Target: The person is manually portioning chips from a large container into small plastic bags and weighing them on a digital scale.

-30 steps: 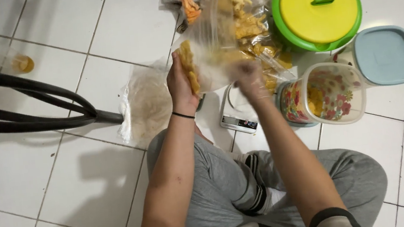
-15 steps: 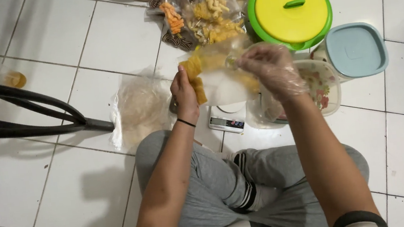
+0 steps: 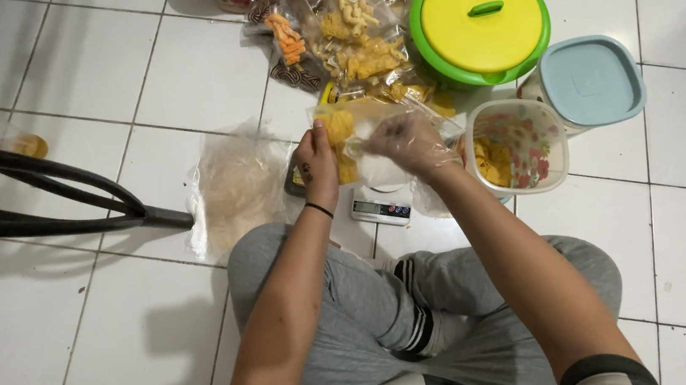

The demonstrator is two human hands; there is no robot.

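Both hands lower than half second ago, now over small scale (image 3: pixel 381 208) on tile floor before my knees. Left hand (image 3: pixel 316 165) pinches clear snack bag (image 3: pixel 363 144) at its edge. Right hand (image 3: pixel 408 145), plastic-gloved, curled around bag's other side. Flowered tub (image 3: pixel 517 149) just beside right hand; green-yellow lidded pot (image 3: pixel 480 21) beyond.

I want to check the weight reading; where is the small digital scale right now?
In the head view the scale sits on the floor tiles just below both hands, between the clear bag on the left and the flowered container on the right.
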